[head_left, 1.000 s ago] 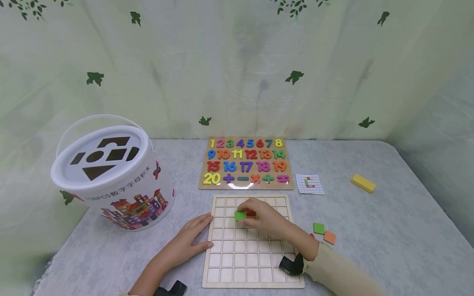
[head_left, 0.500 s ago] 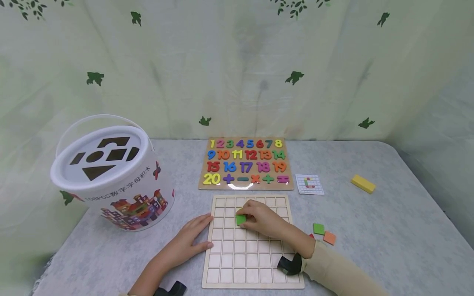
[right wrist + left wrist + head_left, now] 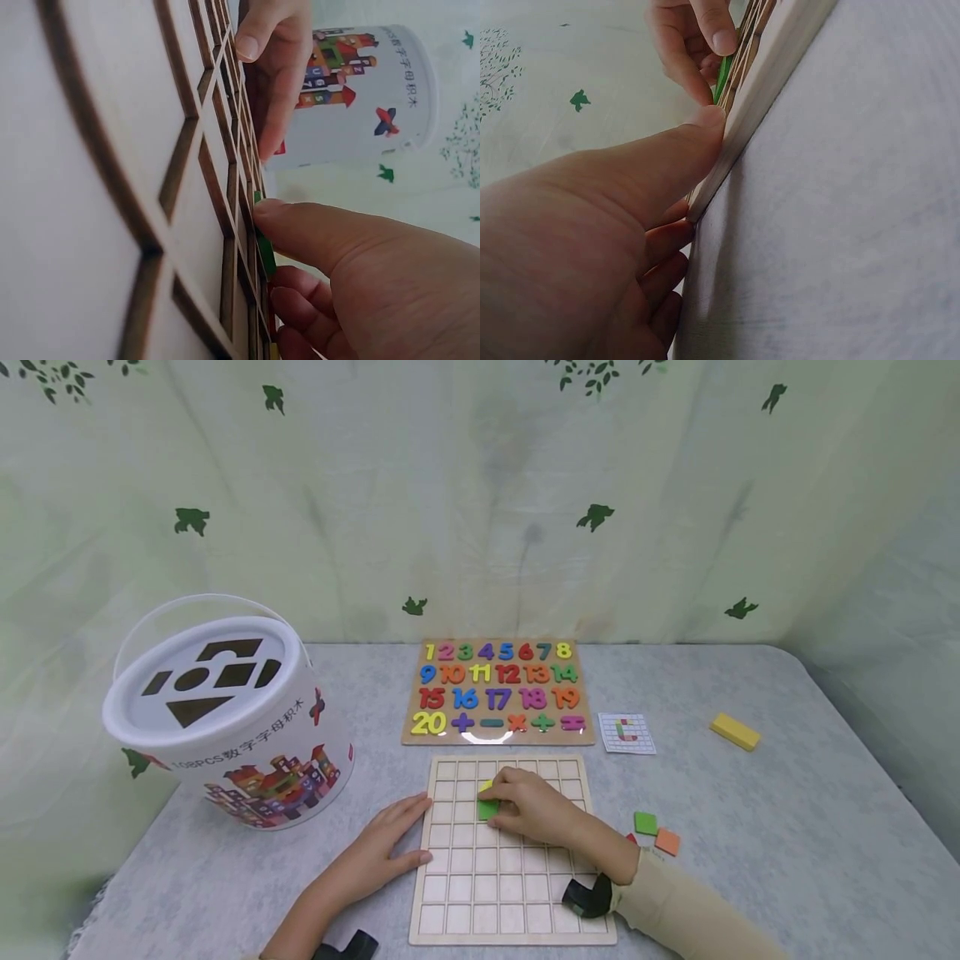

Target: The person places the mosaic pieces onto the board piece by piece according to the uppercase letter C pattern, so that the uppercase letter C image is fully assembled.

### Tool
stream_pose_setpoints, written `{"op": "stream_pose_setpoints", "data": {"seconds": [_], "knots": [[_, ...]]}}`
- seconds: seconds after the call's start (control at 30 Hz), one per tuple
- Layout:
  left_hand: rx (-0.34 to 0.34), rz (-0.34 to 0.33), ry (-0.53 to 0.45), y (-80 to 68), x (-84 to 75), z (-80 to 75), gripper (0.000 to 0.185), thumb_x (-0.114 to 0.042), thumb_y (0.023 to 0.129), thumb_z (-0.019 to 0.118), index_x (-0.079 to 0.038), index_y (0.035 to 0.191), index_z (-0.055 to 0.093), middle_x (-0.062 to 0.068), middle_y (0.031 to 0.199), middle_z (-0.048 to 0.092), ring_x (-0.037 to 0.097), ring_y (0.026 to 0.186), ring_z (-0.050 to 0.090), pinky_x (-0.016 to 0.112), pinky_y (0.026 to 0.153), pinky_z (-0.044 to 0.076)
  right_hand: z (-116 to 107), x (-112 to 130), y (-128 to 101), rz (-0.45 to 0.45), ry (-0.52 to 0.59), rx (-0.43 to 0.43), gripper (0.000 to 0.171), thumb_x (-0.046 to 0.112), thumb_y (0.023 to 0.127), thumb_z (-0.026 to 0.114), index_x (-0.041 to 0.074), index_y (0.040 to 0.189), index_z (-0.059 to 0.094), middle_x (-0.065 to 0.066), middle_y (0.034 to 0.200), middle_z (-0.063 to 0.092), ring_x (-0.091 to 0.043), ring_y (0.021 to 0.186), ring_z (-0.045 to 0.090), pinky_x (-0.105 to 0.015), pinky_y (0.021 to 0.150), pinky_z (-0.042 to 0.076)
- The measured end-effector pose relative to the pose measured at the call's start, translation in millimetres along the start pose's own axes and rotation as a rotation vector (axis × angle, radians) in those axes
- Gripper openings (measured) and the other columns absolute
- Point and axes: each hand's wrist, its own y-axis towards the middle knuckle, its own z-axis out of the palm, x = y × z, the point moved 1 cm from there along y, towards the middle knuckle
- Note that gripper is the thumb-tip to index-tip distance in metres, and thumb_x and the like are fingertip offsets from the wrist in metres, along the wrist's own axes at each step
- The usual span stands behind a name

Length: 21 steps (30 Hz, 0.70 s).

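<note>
My right hand (image 3: 536, 806) pinches a green square tile (image 3: 487, 811) low over the wooden grid board (image 3: 498, 893), in its upper left part. Just behind the green tile, a bit of a yellow tile (image 3: 486, 786) shows by the index finger. In the right wrist view the thumb lies on the green tile (image 3: 265, 251), with a red tile (image 3: 271, 319) partly visible beyond it. My left hand (image 3: 386, 839) rests its thumb and fingertips against the board's left edge; in the left wrist view the thumb tip touches the board edge (image 3: 739, 124).
Right of the board lie a green tile (image 3: 646, 823), an orange tile (image 3: 667, 842) and a partly hidden red piece (image 3: 632, 838). Behind are a number puzzle (image 3: 498, 692), a pattern card (image 3: 627, 733) and a yellow block (image 3: 735, 732). A white lidded bucket (image 3: 232, 727) stands at left.
My right hand has brought the green tile slightly nearer to me on the board. A yellow tile now shows behind it, and the red tile seen earlier is hidden in the head view. My left hand stays put.
</note>
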Motion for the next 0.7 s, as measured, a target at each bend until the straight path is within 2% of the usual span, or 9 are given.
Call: {"op": "stream_pose_setpoints", "data": {"seconds": [0.23,0.43,0.6,0.7], "knots": [[0.002,-0.008,0.001,0.0,0.2,-0.7,0.071,-0.043,0.082,0.062,-0.012,0.14,0.035,0.005,0.142,0.031,0.029,0.129,0.026,0.051,0.099,0.025,-2.3,1.1,-2.1,0.024,-0.001,0.021,0.025,0.019,0.082,0.067,0.011,0.105,0.064,0.005,0.096,0.056,-0.006,0.086,0.05,-0.022,0.076,0.043],[0.005,-0.01,-0.001,-0.1,0.2,-0.6,0.071,-0.042,0.082,0.062,-0.011,0.139,0.035,0.006,0.142,0.032,0.029,0.129,0.025,0.051,0.1,0.025,-3.2,1.1,-2.3,0.041,0.041,0.034,0.023,0.019,0.083,0.066,0.012,0.105,0.064,0.005,0.096,0.056,-0.007,0.082,0.049,-0.021,0.072,0.042],[-0.002,0.01,0.006,-0.7,0.2,-0.8,0.071,-0.043,0.083,0.06,-0.009,0.139,0.035,0.009,0.141,0.033,0.032,0.128,0.026,0.054,0.098,0.026,-3.7,0.9,-2.0,0.055,0.059,0.044,0.022,0.017,0.083,0.066,0.012,0.104,0.064,0.005,0.098,0.055,-0.007,0.083,0.049,-0.022,0.073,0.042],[0.001,-0.004,-0.004,-0.7,-0.3,-0.7,0.071,-0.043,0.082,0.061,-0.01,0.139,0.035,0.008,0.141,0.032,0.031,0.129,0.025,0.054,0.099,0.025,-5.0,2.1,-2.8,0.077,0.079,0.061,0.025,0.017,0.082,0.066,0.013,0.106,0.063,0.006,0.1,0.055,-0.007,0.086,0.049,-0.022,0.075,0.043]]}}
